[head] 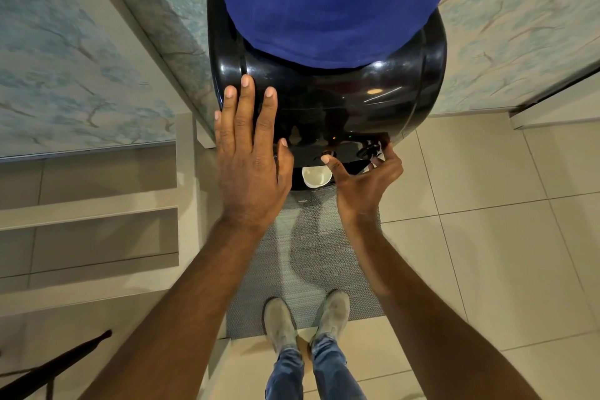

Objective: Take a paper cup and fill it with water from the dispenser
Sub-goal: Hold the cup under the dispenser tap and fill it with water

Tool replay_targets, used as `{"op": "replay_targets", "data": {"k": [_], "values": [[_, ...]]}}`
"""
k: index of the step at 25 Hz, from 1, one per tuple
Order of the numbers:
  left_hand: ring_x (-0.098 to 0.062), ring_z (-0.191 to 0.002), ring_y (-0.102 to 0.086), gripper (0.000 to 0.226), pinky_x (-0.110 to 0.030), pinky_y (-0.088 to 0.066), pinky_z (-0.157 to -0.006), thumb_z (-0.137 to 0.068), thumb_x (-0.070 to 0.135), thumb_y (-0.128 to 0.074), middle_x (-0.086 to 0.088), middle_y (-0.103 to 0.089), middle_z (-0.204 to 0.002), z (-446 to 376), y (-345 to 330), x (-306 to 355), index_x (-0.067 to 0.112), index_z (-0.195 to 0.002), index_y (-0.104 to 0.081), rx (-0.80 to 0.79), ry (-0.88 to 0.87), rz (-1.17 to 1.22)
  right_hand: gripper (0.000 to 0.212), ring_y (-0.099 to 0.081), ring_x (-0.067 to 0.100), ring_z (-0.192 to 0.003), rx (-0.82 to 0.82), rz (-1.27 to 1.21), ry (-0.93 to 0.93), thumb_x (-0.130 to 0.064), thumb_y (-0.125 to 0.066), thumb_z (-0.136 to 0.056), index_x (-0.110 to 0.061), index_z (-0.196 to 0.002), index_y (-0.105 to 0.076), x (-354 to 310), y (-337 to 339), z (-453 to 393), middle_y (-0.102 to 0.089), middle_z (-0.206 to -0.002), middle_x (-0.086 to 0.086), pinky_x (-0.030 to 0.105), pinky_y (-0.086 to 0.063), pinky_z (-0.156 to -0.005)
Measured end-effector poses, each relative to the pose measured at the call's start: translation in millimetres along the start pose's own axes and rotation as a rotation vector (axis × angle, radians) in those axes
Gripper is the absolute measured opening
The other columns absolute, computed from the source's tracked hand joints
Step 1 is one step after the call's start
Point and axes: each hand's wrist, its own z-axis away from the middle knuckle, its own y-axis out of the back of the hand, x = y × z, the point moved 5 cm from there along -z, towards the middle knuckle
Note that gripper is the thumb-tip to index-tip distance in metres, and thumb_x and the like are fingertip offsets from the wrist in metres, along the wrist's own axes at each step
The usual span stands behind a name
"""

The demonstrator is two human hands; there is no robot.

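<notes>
My left hand [251, 153] lies flat, fingers spread, on the top left of the glossy black water dispenser [328, 97], holding nothing. The white paper cup [316, 176] stands upright in the dispenser's recess, between my two hands and below the taps. My right hand [367, 178] is open with thumb extended; its fingers reach the black tap lever [370, 149] at the right. A blue cloth-covered bottle [334, 0] sits atop the dispenser.

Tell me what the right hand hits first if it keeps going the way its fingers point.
Most likely the tap lever on the black dispenser: the right hand reaches up toward it, fingertips apparently already at it. Depth is unclear.
</notes>
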Motion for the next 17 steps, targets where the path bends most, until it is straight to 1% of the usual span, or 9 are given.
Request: {"op": "replay_targets", "data": {"k": [2, 5, 9, 12, 13, 16, 17], "values": [[-0.035, -0.158, -0.013, 0.067, -0.061, -0.025, -0.125, -0.098, 0.017, -0.055, -0.019, -0.022, -0.169, -0.1, 0.2, 0.1, 0.011, -0.16, -0.031, 0.003, 0.004, 0.003, 0.112, -0.041, 0.005, -0.126, -0.003, 0.002, -0.015, -0.035, -0.1, -0.063, -0.009, -0.149, -0.033, 0.2, 0.1, 0.8, -0.029, -0.135, -0.004, 0.021, -0.046, -0.11], [-0.035, -0.158, -0.014, 0.066, -0.061, -0.026, -0.125, -0.098, 0.017, -0.055, -0.02, -0.023, -0.169, 0.4, -0.3, 0.4, 0.01, -0.16, -0.031, 0.005, 0.001, 0.005, 0.113, -0.041, 0.008, -0.126, -0.007, 0.015, -0.032, -0.037, -0.1, -0.063, -0.012, -0.15, -0.033, -0.1, 0.8, 1.0, -0.029, -0.135, -0.004, 0.022, -0.046, -0.111], [-0.036, -0.158, -0.014, 0.066, -0.062, -0.026, -0.125, -0.098, 0.017, -0.055, -0.02, -0.023, -0.168, -0.1, -0.4, -0.5, 0.01, -0.16, -0.031, 0.009, 0.0, -0.001, 0.113, -0.036, -0.006, -0.124, -0.006, 0.026, -0.038, -0.036, -0.1, -0.064, -0.013, -0.151, -0.032, -1.5, 1.1, 1.3, -0.028, -0.134, -0.005, 0.02, -0.045, -0.11], [-0.036, -0.157, -0.014, 0.066, -0.062, -0.026, -0.125, -0.098, 0.018, -0.055, -0.021, -0.023, -0.168, -0.1, -0.9, 0.2, 0.01, -0.16, -0.031, 0.012, -0.004, -0.002, 0.112, -0.036, -0.004, -0.124, -0.002, 0.036, -0.025, -0.035, -0.1, -0.063, -0.013, -0.15, -0.033, -1.6, 1.9, 1.6, -0.029, -0.133, -0.005, 0.022, -0.044, -0.11], [-0.036, -0.157, -0.014, 0.066, -0.062, -0.026, -0.125, -0.098, 0.017, -0.055, -0.021, -0.023, -0.168, 0.0, -1.0, 0.1, 0.01, -0.16, -0.031, 0.014, -0.003, -0.001, 0.112, -0.036, -0.004, -0.123, -0.001, 0.037, -0.022, -0.035, -0.1, -0.062, -0.012, -0.15, -0.033, -1.2, 1.9, 1.5, -0.029, -0.133, -0.004, 0.021, -0.043, -0.11], [-0.036, -0.157, -0.014, 0.066, -0.061, -0.025, -0.126, -0.098, 0.017, -0.055, -0.021, -0.024, -0.168, 0.0, -1.4, -0.2, 0.01, -0.159, -0.032, 0.019, -0.004, 0.0, 0.113, -0.036, -0.006, -0.123, -0.008, 0.04, -0.04, -0.035, -0.1, -0.063, -0.011, -0.151, -0.033, -0.5, 1.5, 0.9, -0.029, -0.134, -0.004, 0.009, -0.039, -0.105], [-0.036, -0.158, -0.014, 0.066, -0.061, -0.025, -0.126, -0.099, 0.017, -0.054, -0.021, -0.024, -0.168, 0.2, -1.7, -0.1, 0.01, -0.16, -0.032, 0.019, -0.005, -0.001, 0.113, -0.036, -0.007, -0.123, -0.011, 0.043, -0.042, -0.035, -0.1, -0.063, -0.011, -0.151, -0.033, -0.4, 1.4, 0.7, -0.029, -0.134, -0.004, 0.007, -0.039, -0.104]]}}
